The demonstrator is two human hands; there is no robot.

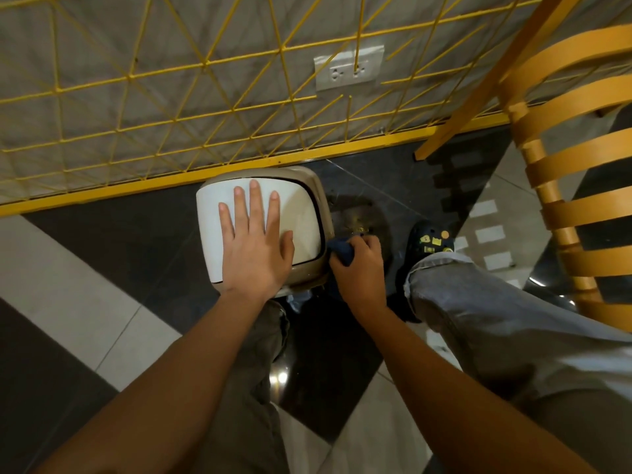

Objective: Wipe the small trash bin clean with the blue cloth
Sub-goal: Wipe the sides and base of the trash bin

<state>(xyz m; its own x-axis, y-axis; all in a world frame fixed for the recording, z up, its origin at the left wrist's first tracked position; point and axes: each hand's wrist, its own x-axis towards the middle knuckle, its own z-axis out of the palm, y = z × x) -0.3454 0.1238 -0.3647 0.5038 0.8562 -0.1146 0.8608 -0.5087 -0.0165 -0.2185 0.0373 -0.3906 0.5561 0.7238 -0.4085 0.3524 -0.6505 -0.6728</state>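
Observation:
The small trash bin (304, 213), beige with a white lid, stands on the dark floor against a yellow wire fence. My left hand (254, 248) lies flat on the white lid with its fingers straight and spread. My right hand (359, 268) grips the bunched dark blue cloth (342, 253) and holds it against the bin's right side near the lower corner. Most of the cloth is hidden inside my fist.
A yellow wire fence (205, 131) with a yellow base rail runs behind the bin. An orange slatted chair (564, 200) stands at the right. My legs in grey trousers and a dark decorated shoe (432, 239) are beside the bin. The floor has dark and light tiles.

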